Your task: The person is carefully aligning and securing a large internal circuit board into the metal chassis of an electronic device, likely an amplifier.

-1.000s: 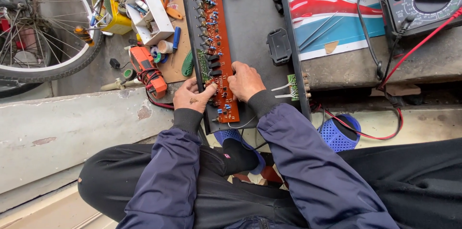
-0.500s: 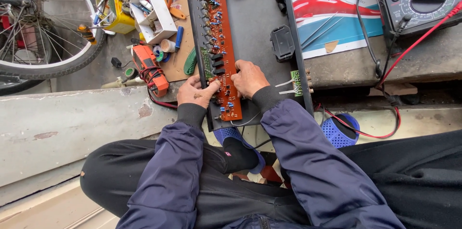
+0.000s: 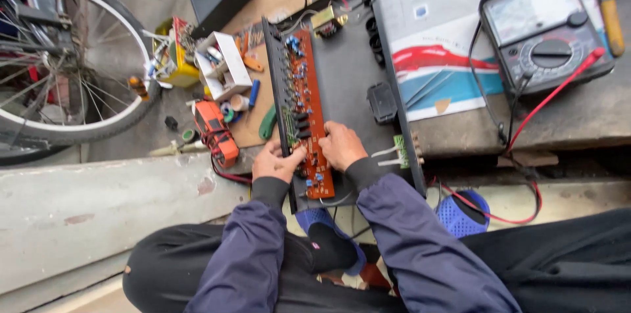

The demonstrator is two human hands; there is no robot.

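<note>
while both hands [image 3: 309, 155] grip board [image 3: 307, 99] near edge

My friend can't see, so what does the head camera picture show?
Two hands, left hand and right hand, rest on the near end of a long orange circuit board in an open black metal chassis. An analog multimeter sits to the right, a bicycle wheel to the left.

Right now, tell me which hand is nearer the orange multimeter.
Left. The left hand rests at the black chassis edge, just right of the orange multimeter. The right hand lies farther right, on the orange circuit board.
</note>
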